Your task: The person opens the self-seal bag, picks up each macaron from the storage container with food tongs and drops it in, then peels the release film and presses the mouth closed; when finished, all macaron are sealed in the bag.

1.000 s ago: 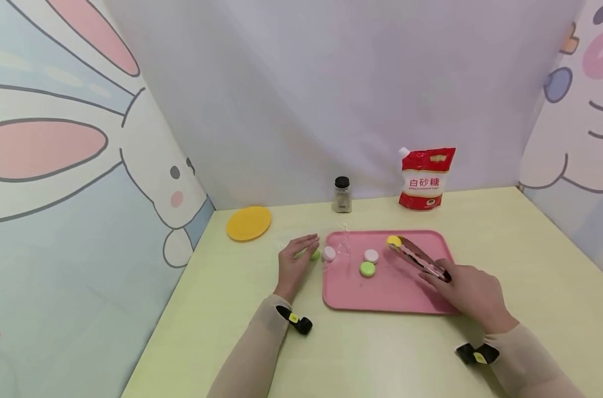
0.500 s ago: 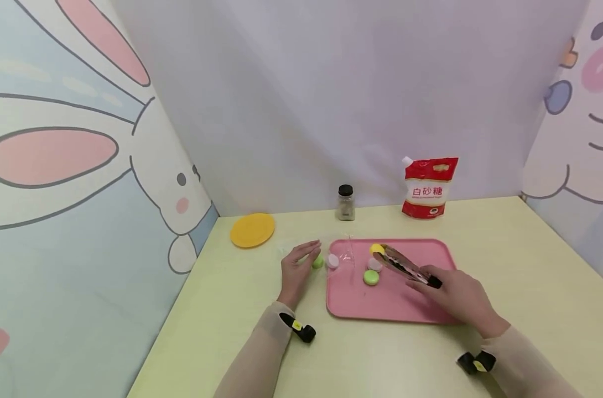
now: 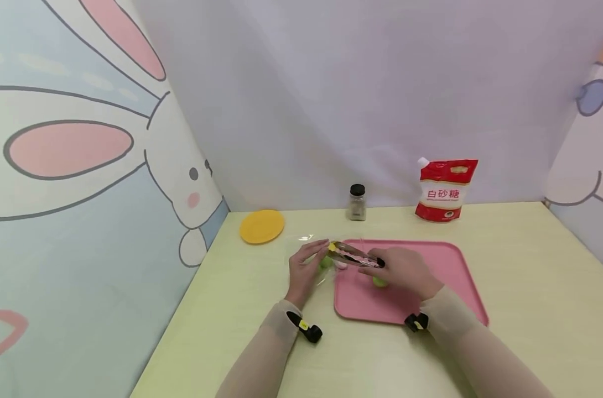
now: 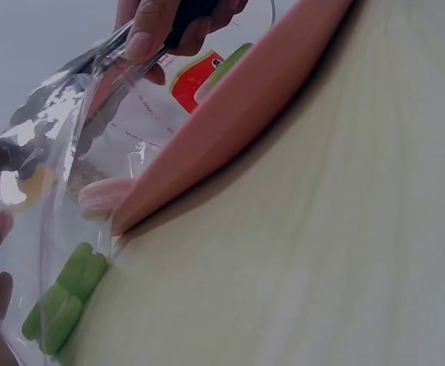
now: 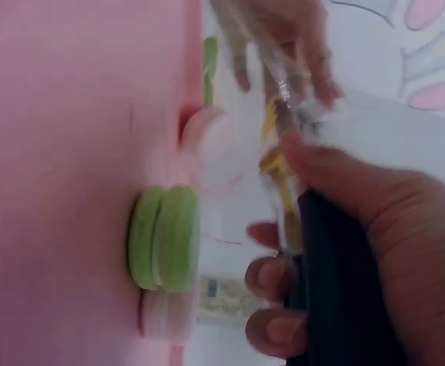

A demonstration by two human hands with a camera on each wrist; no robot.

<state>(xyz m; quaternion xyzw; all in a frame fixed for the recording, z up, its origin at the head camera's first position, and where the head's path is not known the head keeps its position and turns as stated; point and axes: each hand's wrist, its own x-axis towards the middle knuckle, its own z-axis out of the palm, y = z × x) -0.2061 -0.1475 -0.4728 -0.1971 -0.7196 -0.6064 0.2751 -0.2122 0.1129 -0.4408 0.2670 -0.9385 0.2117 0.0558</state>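
My left hand (image 3: pixel 303 271) grips a clear plastic bag (image 4: pixel 58 145) just left of the pink tray (image 3: pixel 461 298). Green macarons (image 4: pixel 71 293) lie inside the bag. With my right hand (image 3: pixel 406 271) I hold metal tongs (image 3: pixel 355 257) by their black handle (image 5: pixel 344 282). Their tips pinch a yellow macaron (image 3: pixel 332 247) right by my left fingers, overlapped by the bag in the left wrist view. On the tray, partly hidden under my right hand, sits another green macaron (image 5: pixel 165 238) with a pale pink one (image 5: pixel 169 314) behind it. A pale pink macaron (image 5: pixel 208 136) is at the tray's left rim.
Toward the back left lies a yellow plate (image 3: pixel 262 226). A small black-lidded jar (image 3: pixel 357 203) and a red and white sugar pouch (image 3: pixel 445 190) stand along the wall behind the tray.
My right hand has swung left across the tray, carrying the yellow macaron in the tongs to the bag beside my left hand. The left hand keeps its place.
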